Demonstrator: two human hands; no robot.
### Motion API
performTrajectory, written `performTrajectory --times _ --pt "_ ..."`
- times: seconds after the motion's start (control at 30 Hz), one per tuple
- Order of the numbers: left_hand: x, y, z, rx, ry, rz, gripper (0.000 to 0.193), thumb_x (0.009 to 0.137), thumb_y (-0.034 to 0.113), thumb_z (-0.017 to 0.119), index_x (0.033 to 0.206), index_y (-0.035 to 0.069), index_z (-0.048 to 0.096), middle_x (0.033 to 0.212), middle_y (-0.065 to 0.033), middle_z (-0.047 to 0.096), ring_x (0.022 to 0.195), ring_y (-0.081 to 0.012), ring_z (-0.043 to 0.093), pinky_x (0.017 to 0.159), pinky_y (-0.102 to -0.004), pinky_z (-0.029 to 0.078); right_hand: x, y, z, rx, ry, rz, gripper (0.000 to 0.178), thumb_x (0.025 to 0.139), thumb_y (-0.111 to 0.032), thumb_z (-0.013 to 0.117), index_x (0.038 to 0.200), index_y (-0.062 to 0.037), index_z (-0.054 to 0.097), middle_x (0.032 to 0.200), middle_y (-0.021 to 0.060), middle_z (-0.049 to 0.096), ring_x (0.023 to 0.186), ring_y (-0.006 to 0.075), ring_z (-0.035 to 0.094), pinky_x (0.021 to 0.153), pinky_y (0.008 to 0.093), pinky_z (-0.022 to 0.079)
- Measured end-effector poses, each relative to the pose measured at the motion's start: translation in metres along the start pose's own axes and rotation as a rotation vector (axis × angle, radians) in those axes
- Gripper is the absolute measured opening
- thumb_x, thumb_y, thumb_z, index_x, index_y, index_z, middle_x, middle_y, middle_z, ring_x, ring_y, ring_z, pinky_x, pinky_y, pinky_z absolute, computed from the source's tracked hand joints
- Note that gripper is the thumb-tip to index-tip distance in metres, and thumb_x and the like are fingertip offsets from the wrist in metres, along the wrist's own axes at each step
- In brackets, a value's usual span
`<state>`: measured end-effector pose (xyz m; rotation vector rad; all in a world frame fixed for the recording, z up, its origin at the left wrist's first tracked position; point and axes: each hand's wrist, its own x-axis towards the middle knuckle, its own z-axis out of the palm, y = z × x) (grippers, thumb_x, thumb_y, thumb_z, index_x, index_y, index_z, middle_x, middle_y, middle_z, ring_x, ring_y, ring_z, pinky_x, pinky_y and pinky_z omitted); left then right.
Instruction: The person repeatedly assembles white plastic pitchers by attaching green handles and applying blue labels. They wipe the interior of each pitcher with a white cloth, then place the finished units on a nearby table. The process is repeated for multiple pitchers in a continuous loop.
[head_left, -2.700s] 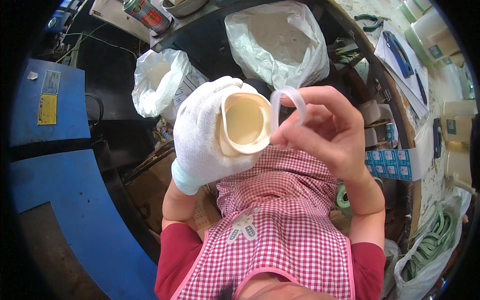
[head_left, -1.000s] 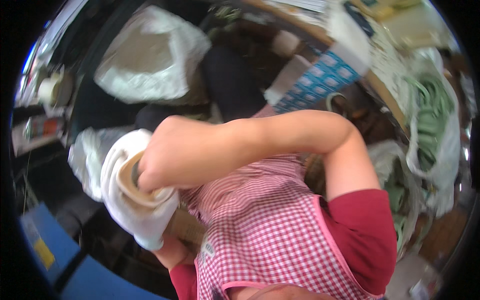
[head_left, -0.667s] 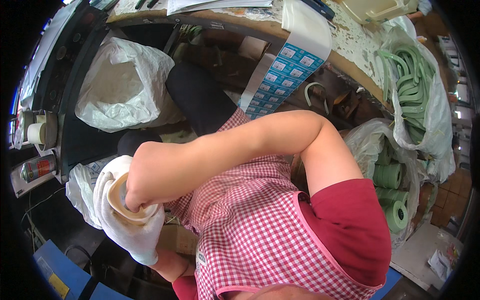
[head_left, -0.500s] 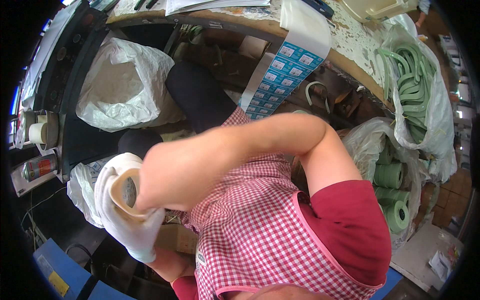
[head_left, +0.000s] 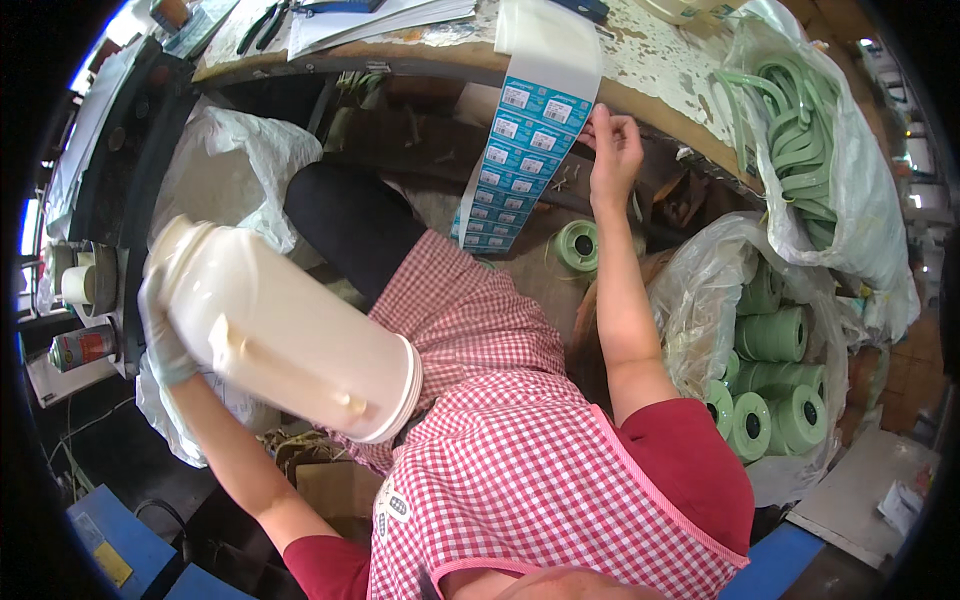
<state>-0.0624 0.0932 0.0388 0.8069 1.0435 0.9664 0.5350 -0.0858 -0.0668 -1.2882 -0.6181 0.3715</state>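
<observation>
My left hand [head_left: 165, 335], in a white glove, supports a cream plastic thermos jug body [head_left: 290, 320] by its left end. The body lies tilted across my lap, with small handle mounts on the side facing up and a ringed rim at its lower right end. My bare right hand [head_left: 614, 160] is at the right edge of a strip of blue-and-white stickers [head_left: 520, 150]. Its thumb and fingertips are pinched together at that edge. The strip hangs over the worktable's front edge, its white upper part lying on the tabletop.
Pliers [head_left: 268, 28] and white papers [head_left: 380, 22] lie on the worn worktable [head_left: 660, 75]. Green straps [head_left: 805, 150] fill a bag at the right, above bagged green spools [head_left: 770, 335]. Another green spool [head_left: 577, 245] stands below the table. A white sack [head_left: 235, 165] is at the left.
My right hand has left the thermos jug body's opening and reached up to the sticker strip. The body has turned, its side now facing up, with the left hand still holding it.
</observation>
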Motion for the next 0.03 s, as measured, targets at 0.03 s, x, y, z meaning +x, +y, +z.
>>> performTrajectory --times 0.03 --pt "0.0375 -0.0197 -0.0058 0.127 0.058 0.067 0.085 0.095 0.06 0.064 0.146 -0.007 0.053 0.143 -0.0125 0.063 0.13 -0.0307 0.061 0.119 -0.049 0.042 0.0038 -0.0091 0.0035 -0.061 -0.002 -0.065 0.038 0.102 -0.034 0.071 0.116 -0.0003 0.062 0.102 0.0037 0.072 0.102 0.0164 0.068 0.099 0.0383 0.054"
